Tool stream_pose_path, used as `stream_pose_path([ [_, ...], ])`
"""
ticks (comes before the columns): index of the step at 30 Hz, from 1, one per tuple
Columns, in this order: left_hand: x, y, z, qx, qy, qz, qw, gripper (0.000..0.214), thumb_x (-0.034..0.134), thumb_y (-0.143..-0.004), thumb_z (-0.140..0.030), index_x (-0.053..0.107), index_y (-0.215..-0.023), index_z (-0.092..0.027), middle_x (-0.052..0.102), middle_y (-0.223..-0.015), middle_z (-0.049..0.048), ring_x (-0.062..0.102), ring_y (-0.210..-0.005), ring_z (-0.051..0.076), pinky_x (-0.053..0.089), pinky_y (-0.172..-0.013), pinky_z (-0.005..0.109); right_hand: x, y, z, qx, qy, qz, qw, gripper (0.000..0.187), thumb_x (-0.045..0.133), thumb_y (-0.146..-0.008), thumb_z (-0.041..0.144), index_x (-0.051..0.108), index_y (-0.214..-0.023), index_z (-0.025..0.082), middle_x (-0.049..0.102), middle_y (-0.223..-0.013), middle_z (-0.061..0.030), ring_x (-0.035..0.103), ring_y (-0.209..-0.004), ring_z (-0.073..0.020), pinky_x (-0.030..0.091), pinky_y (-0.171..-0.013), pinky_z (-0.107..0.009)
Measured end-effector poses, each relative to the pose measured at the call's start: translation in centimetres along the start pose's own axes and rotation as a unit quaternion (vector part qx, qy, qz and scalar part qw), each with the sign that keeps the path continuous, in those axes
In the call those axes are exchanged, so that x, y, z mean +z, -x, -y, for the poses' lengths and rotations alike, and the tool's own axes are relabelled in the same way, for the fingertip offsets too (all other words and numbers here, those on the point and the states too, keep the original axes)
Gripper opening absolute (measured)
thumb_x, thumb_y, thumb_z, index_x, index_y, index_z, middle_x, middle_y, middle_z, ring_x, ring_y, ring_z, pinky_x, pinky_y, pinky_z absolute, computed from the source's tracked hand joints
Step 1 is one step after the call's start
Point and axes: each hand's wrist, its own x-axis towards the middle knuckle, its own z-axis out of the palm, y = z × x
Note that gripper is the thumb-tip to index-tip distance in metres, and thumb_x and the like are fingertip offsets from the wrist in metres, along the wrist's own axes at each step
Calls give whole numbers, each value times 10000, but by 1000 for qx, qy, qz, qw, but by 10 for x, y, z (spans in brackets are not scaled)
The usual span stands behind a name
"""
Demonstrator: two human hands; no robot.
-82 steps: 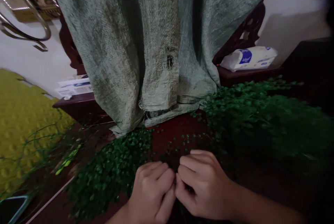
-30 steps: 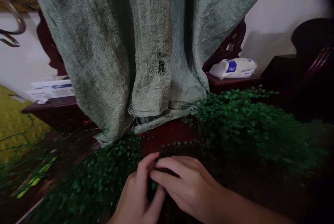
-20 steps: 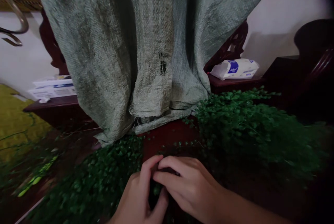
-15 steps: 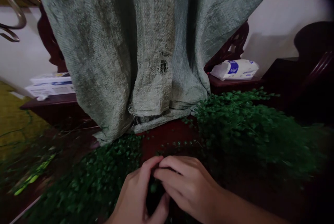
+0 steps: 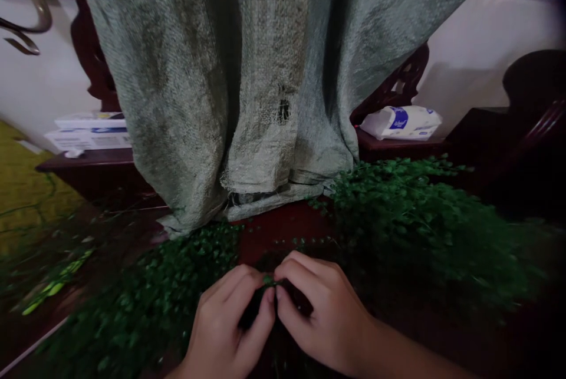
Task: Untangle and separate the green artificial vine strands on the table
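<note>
My left hand (image 5: 232, 314) and my right hand (image 5: 322, 305) meet at the lower middle, fingertips nearly touching. Thumb and forefinger of each are pinched on a small green leafy sprig (image 5: 267, 280), whose leaves peek out between the fingertips. A broad heap of green leaves (image 5: 177, 276), seemingly artificial, spreads beside and behind my left hand. To the right lies a bushier bundle of green stems (image 5: 411, 214), apart from my right hand. Dark red wood (image 5: 283, 226) shows between the two piles.
A large grey-green woven sack (image 5: 177, 102) with a small hole hangs over the dark red wooden furniture. White boxes (image 5: 92, 138) rest on its left ledge and a tissue pack (image 5: 404, 122) on the right. A bright yellow-green slender object (image 5: 57, 284) lies at far left.
My hands have turned from overlapping fingers to a thumb-and-finger pinch, with the green sprig now showing between them. The view has shifted slightly.
</note>
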Motion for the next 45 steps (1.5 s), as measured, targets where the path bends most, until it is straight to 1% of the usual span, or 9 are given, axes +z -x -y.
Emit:
stream_pose_path([
  [4, 2, 4, 1, -13, 6, 20, 1000, 110, 486, -901, -98, 511, -839, -186, 530, -733, 7, 521, -645, 127, 433, -570, 236, 1, 1, 2, 43, -25, -1, 999, 70, 510, -821, 136, 531, -834, 201, 546, -750, 14, 516, -636, -117, 373, -587, -239],
  [8, 2, 6, 2, -27, 34, 55, 998, 108, 441, -921, -109, 508, -890, -186, 540, -791, 22, 528, -686, 138, 445, -601, 256, 1, 0, 3, 95, -72, 22, 993, 96, 498, -772, 108, 490, -785, 203, 508, -692, 36, 488, -586, -102, 350, -543, -222],
  [11, 2, 6, 2, -28, 41, 58, 997, 107, 440, -925, -111, 514, -953, -184, 559, -864, 36, 553, -752, 145, 467, -654, 266, 1, -2, 3, 117, -92, 31, 988, 108, 481, -751, 96, 466, -757, 203, 483, -659, 43, 474, -571, -100, 338, -526, -217],
  [17, 2, 5, 3, -16, 35, 43, 998, 256, 467, -915, -68, 515, -1132, -194, 579, -1036, 57, 578, -932, 149, 489, -798, 255, 2, 0, -1, 81, -23, 11, 996, 81, 494, -783, 127, 474, -795, 204, 493, -733, 30, 475, -622, -113, 341, -577, -240],
  [21, 1, 5, 2, -9, 29, 52, 998, 233, 442, -907, -62, 514, -1084, -196, 584, -970, 47, 574, -869, 155, 487, -761, 280, 3, 3, 0, 50, 34, 19, 998, 71, 460, -816, 135, 467, -817, 205, 474, -749, 25, 455, -627, -120, 326, -599, -259],
  [29, 2, 5, -1, -40, 49, 113, 992, 131, 414, -896, -115, 468, -962, -215, 560, -876, 31, 542, -779, 181, 466, -689, 324, 2, 5, 4, 49, 71, 97, 991, 67, 423, -786, 155, 421, -756, 215, 473, -712, 27, 445, -614, -133, 283, -595, -281],
  [39, 3, 7, -2, -19, 23, 137, 990, 205, 413, -883, -99, 521, -1022, -204, 581, -907, 49, 549, -826, 204, 478, -733, 358, 3, 5, 2, 71, 142, 81, 984, 46, 473, -685, 194, 503, -651, 191, 512, -592, 24, 378, -510, -116, 172, -543, -296],
  [42, 3, 8, -2, -11, 11, 134, 991, 201, 417, -879, -95, 523, -1012, -201, 590, -907, 51, 548, -817, 205, 476, -745, 367, 3, 4, 3, 76, 131, 67, 986, 50, 479, -661, 193, 476, -612, 187, 476, -559, 29, 345, -495, -108, 166, -530, -283],
  [45, 2, 9, -2, 8, 4, 127, 992, 202, 437, -871, -92, 509, -1024, -203, 590, -917, 53, 544, -821, 209, 473, -758, 377, 2, 3, 5, 74, 68, 54, 993, 110, 472, -643, 169, 392, -570, 185, 396, -531, 42, 317, -497, -99, 180, -517, -265],
])
